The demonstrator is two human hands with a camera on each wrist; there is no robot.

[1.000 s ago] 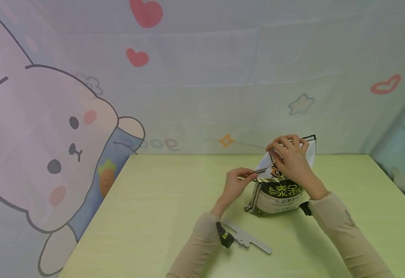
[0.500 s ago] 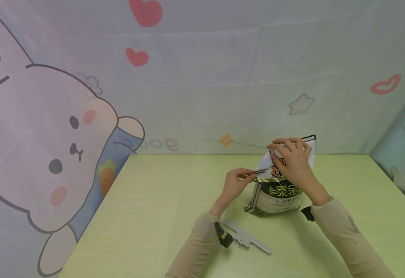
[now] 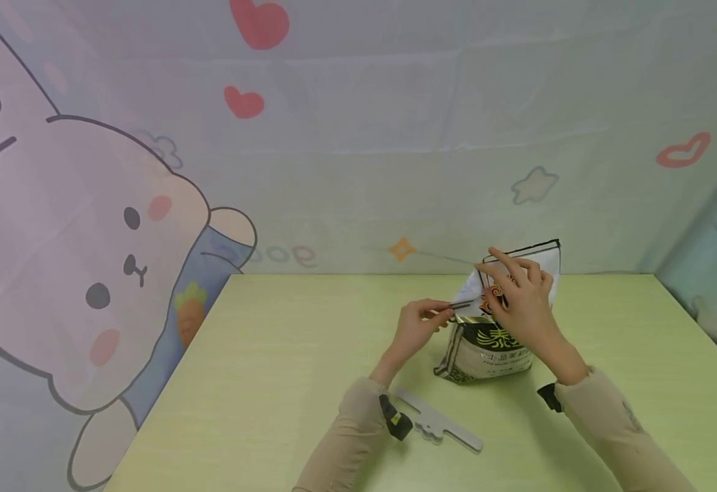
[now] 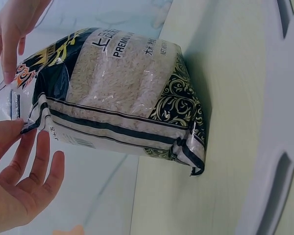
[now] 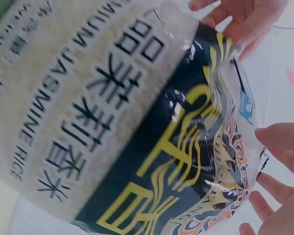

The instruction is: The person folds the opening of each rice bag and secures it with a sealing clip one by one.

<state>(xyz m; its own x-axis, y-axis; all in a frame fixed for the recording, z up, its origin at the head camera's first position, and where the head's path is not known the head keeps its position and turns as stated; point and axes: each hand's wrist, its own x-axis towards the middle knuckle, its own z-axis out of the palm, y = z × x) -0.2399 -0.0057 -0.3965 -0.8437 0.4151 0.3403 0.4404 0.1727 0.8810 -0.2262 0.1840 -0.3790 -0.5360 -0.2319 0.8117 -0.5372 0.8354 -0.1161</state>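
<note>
A bag of jasmine rice [image 3: 493, 359] stands upright on the table, its white upper part folded down at the left. My left hand [image 3: 416, 328] pinches the fold's left corner between thumb and fingertips; the left wrist view shows the other fingers [image 4: 54, 181] spread loosely below. At the bag's top front is my right hand [image 3: 527, 301], with fingers spread and the index finger nearly straight. In the right wrist view, its thumb [image 5: 279, 134] lies at the bag's printed upper part [image 5: 235, 152]. A flat light-grey tool with a wavy-edged middle [image 3: 438, 418] lies in front of the bag.
The pale green table [image 3: 284, 383] runs back to a cloth backdrop [image 3: 358, 171] printed with hearts and a rabbit. The bag stands right of the table's middle. A black wrist camera [image 3: 395, 418] on the left sleeve hangs close to the grey tool.
My right hand has loosened its fingers and shifted slightly down and right, exposing more of the bag's top edge. The left hand keeps its pinch; bag and tool stay put.
</note>
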